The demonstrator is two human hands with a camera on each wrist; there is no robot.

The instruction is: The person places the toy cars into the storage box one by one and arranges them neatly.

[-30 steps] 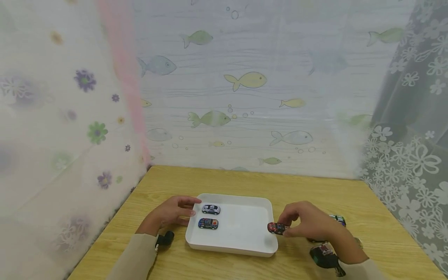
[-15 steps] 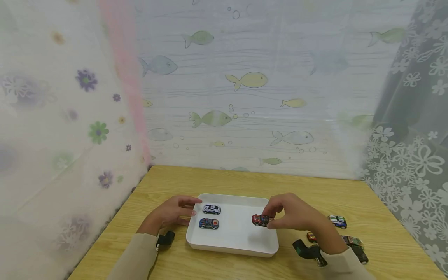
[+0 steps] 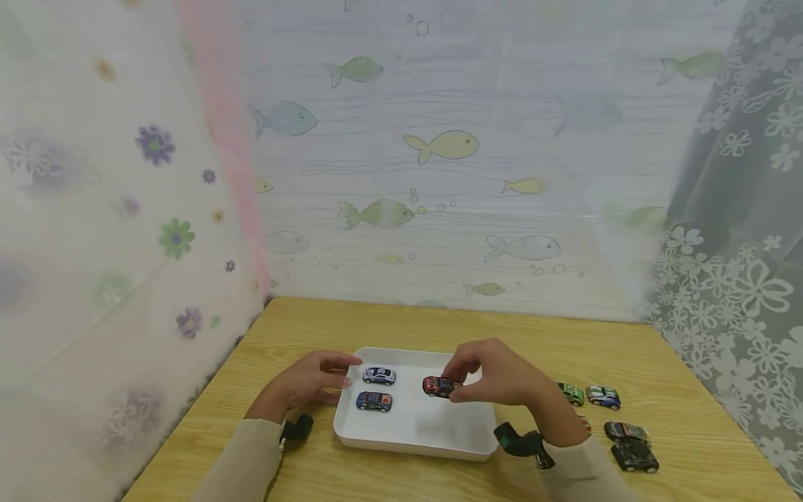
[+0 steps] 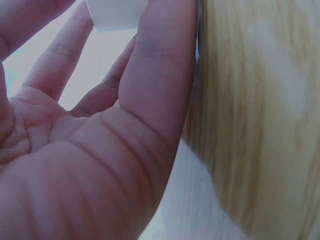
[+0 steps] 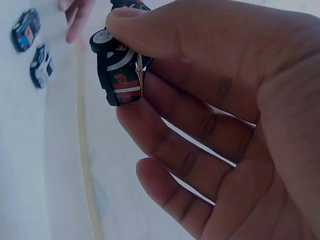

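The bench (image 3: pixel 439 328) carried a white tray (image 3: pixel 408 427). The left hand (image 3: pixel 314 376), fingers apart, lay at its left rim; the right hand (image 3: pixel 498 373) had fingers clamped on a red-and-black toy car (image 3: pixel 436 386) above the tray.

No word, number or brand can be read. On the red and black car (image 3: pixel 438 386) pinched in the right grip (image 3: pixel 498 376), small printed marks on the bodywork resemble lettering but are too blurred to make out. Between that grip and the left grip (image 3: pixel 314 380), the markings on the white and blue car (image 3: pixel 379 376) and the dark blue car (image 3: pixel 374 401) are too small to decipher. Beyond the right grip, on its outer side, print on the white, blue and green car (image 3: pixel 603 397) is equally illegible.
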